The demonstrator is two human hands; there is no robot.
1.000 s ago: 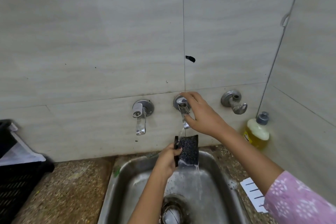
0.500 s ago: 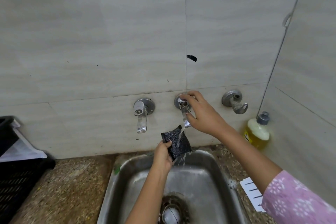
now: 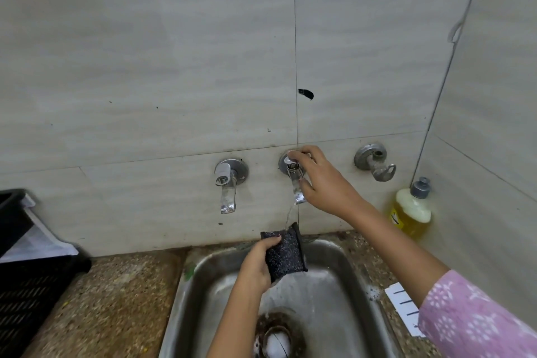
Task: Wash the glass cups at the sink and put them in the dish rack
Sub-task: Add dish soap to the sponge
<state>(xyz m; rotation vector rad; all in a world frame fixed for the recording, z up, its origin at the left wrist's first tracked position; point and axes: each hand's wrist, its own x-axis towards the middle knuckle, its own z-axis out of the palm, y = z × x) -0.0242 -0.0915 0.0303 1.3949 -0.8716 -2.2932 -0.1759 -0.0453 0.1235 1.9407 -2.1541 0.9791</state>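
My left hand [image 3: 257, 263] grips a dark speckled scrub sponge [image 3: 286, 251] over the steel sink [image 3: 203, 276], right under a thin stream of water. My right hand [image 3: 321, 180] is curled round the middle tap [image 3: 295, 176] on the wall, fingers on its top handle and thumb near the spout. No glass cup shows in the view. The black dish rack [image 3: 32, 279] stands at the left edge on the counter.
A second tap [image 3: 228, 183] is left of the running one and a bare valve [image 3: 376, 161] is to its right. A yellow dish-soap bottle [image 3: 411, 212] stands in the right corner. A white striped card [image 3: 404, 305] lies right of the sink. The drain [image 3: 274, 337] sits low in the basin.
The sponge rose toward the spout, then dropped back a little and turned upright. The water stream has thinned. My right hand stays on the tap.
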